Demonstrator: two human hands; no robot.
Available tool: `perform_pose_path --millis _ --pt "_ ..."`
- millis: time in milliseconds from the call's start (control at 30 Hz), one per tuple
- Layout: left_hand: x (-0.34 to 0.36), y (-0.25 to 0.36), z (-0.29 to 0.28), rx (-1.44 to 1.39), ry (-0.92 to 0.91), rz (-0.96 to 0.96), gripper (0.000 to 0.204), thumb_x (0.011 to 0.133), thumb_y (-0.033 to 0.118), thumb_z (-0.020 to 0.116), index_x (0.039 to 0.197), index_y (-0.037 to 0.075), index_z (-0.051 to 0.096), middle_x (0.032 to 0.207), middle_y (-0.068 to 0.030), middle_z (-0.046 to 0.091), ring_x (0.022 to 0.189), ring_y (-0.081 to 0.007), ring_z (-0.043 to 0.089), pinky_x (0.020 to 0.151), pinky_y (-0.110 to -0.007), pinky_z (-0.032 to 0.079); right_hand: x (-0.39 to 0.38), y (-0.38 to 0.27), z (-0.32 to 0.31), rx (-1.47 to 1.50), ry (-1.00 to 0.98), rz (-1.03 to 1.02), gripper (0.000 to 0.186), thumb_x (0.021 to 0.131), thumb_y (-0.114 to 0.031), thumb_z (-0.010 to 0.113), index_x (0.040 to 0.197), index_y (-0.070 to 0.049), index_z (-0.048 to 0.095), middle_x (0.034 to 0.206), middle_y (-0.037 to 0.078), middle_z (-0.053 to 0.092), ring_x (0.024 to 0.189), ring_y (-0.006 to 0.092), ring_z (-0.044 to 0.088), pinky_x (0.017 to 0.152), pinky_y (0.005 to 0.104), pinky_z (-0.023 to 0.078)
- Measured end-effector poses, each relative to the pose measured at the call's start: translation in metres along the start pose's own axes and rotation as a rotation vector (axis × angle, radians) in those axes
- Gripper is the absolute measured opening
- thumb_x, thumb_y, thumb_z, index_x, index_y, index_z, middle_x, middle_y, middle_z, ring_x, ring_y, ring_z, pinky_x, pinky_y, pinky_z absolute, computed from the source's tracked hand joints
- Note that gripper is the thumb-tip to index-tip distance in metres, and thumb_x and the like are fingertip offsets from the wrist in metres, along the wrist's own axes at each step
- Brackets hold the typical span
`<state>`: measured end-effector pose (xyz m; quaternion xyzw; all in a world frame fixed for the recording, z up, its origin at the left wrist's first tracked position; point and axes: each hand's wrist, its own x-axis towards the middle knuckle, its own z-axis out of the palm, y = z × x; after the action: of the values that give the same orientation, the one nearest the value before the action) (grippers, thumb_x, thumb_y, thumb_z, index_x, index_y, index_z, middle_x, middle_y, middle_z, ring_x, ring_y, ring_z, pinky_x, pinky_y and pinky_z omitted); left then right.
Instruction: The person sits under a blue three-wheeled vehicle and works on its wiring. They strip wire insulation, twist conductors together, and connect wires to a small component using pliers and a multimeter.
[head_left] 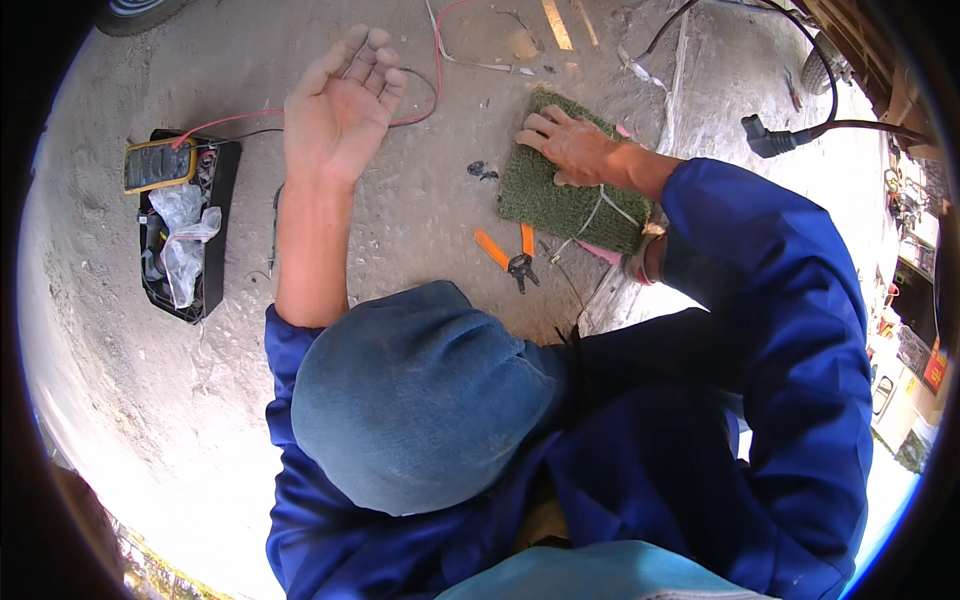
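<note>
My left hand (pixel 340 120) is palm up at the upper middle, fingers loosely curled but apart, holding nothing, with red and black test leads (pixel 422 112) behind it. My right hand (pixel 575 150) lies palm down with spread fingers on a rectangle of green artificial turf (pixel 540 200), which has a pale cord over it and pink material under it. Just below the turf, orange-handled wire pliers (pixel 520 268) lie on the ground. At the left sits a black open case (pixel 215 250) with a yellow multimeter (pixel 155 165) and clear plastic bags (pixel 185 255) in it.
A black cable with a plug (pixel 770 140) is at the upper right, near loose white straps (pixel 640 70) and a small wheel (pixel 820 75). A tire (pixel 135 15) is at the top left. My denim-covered knee (pixel 420 400) fills the lower middle. Cluttered items line the far right edge.
</note>
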<state>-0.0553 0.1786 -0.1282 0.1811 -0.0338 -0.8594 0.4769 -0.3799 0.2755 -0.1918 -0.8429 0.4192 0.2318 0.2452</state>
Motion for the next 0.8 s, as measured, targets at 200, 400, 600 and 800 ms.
perform_pose_path --millis 200,400,600,800 --pt "-0.010 -0.018 -0.004 0.270 0.054 -0.014 0.030 0.100 0.014 0.060 0.126 -0.002 0.061 0.120 -0.0127 0.065 0.105 -0.0226 0.061 0.093 -0.038 0.051 -0.011 -0.018 0.001 -0.188 0.002 -0.173 0.095 0.069 -0.023 0.091 0.152 -0.024 0.045 0.149 0.006 0.039 0.141 0.0306 0.037 0.104 0.0537 0.048" --pt "-0.059 -0.108 -0.036 1.853 -0.793 -0.246 0.019 0.087 0.007 0.068 0.106 0.004 0.067 0.111 -0.0077 0.064 0.107 -0.0227 0.063 0.089 -0.038 0.051 -0.012 0.020 -0.001 -0.013 0.086 0.215 0.117 0.066 -0.020 0.094 0.163 -0.025 0.027 0.166 0.007 0.022 0.154 0.0369 0.024 0.117 0.0636 0.038" --pt "-0.107 -0.157 -0.105 2.070 -1.206 0.143 0.015 0.082 0.013 0.068 0.096 0.010 0.066 0.100 -0.0053 0.059 0.105 -0.0238 0.058 0.089 -0.039 0.047 -0.027 0.035 0.007 0.385 -0.024 0.450 0.128 0.070 -0.016 0.093 0.166 -0.019 0.009 0.160 0.023 0.032 0.141 0.0456 0.046 0.117 0.0510 0.043" --pt "-0.122 -0.171 -0.133 2.256 -1.239 0.191 0.012 0.084 0.015 0.064 0.095 0.012 0.066 0.097 -0.0036 0.059 0.105 -0.0216 0.057 0.088 -0.037 0.046 -0.022 0.029 0.009 0.299 -0.044 0.427 0.124 0.068 -0.021 0.095 0.163 -0.013 0.016 0.149 0.025 0.044 0.137 0.0465 0.050 0.115 0.0500 0.044"
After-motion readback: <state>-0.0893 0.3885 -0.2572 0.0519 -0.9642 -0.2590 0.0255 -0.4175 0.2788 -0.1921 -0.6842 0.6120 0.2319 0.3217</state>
